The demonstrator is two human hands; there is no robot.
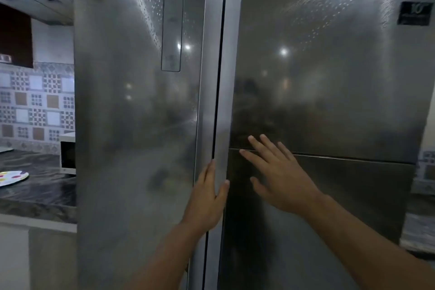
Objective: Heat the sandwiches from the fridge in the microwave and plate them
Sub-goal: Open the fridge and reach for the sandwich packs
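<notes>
The tall steel fridge [141,113] stands upright with its long axis vertical, both doors facing the camera; no sandwiches can be seen, and the white microwave [68,156] peeks out at the fridge's left edge, on the dark marbled counter [40,193] near a colourful plate [13,178]. The left hand [207,198] lies at the right edge of the left door [131,148], fingers pointing up into the seam, though whether this grip curls behind the edge cannot be told. The right hand [280,176] is spread flat with fingers apart, before the right door [329,101] at its horizontal split.

Tall steel fridge [141,125], doors closed; white microwave [68,156] left, on counter.
</notes>
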